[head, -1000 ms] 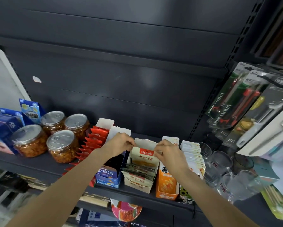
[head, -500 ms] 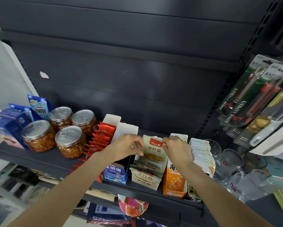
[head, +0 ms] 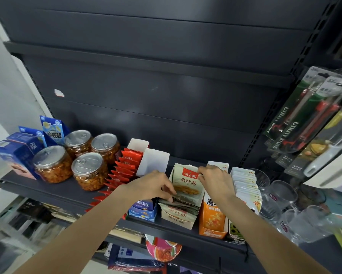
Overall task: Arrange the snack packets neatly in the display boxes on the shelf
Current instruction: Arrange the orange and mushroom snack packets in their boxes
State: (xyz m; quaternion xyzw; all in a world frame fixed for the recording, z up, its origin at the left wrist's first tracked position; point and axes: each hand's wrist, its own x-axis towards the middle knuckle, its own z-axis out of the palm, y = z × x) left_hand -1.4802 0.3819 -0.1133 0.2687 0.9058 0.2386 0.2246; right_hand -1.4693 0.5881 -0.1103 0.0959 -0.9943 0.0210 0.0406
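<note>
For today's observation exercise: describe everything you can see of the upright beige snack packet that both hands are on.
The packet is a flat beige pouch that looks like glossy plastic film, with a red logo patch at the top, dark Chinese characters below it, and a picture of yellowish food. It stands nearly upright, leaning slightly back, at the rear of the beige display box, behind a row of tilted matching packets. The right hand pinches its upper right corner; the left hand touches its lower left edge.
</note>
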